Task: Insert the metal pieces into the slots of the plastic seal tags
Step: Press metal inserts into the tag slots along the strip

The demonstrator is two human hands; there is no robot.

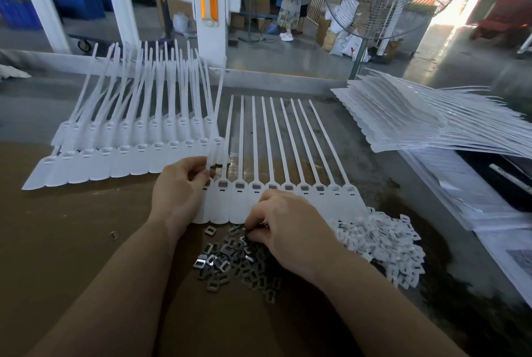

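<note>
My left hand (178,189) sits at the left end of the strip of seal tags (276,201) lying flat on the worktop (72,227), and I take that strip as my landmark. The fingers (198,168) of that hand are curled and pinch the thin white tail of the leftmost tag, just above its slot. My right hand (285,227) rests at the near edge of the strip, about its middle, with its fingers bent down into the metal pieces (230,264); they seem to nip one small piece at the tips, though the hand hides most of that grip. The metal pieces lie in a loose heap just nearer to me than the strip, touching its lower edge. One stray metal piece (114,235) lies alone, well to the left of the heap. Several slots along the strip show a dark fill; I cannot tell whether each holds metal.

Right of the strip's near corner, a pile of small white plastic clips (383,241) lies against it. Left of the strip and farther from me, two overlapping rows of tags (121,155) lie with their tails fanned upward. Far to the right of the strip, a thick stack of tag sheets (408,117) rests.
</note>
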